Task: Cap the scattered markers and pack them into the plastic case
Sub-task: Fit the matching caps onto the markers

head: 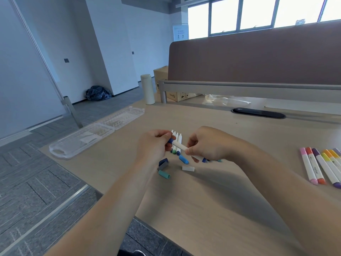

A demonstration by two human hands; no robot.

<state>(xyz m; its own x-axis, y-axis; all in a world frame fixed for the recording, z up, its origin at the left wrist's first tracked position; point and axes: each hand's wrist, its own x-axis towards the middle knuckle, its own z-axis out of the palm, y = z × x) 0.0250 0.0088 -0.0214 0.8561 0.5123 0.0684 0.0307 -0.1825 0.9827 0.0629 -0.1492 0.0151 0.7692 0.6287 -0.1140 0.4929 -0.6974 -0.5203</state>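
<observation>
The left hand [154,145] is pinching the dark blue end of a white marker [178,145], while the right hand [208,145] is gripping the same marker's barrel with curled fingers, holding it just above the desk [212,196]. Just behind it, a few uncapped markers [177,138] are lying side by side on the pale wood. Loose caps are sitting near the hands: a blue cap [183,159], a white cap [188,168], a teal cap [164,174] and a grey cap [162,165]. A row of capped markers [321,168] is lying well apart at the right edge. The clear plastic case [83,138] is lying open on the desk's left corner. Farther back, a cream bottle [147,89] is standing upright beside a brown partition [258,58], with a cardboard box [161,74] behind it. Daylight is coming through windows [258,12], and grey carpet tiles [36,182] are covering the floor.
</observation>
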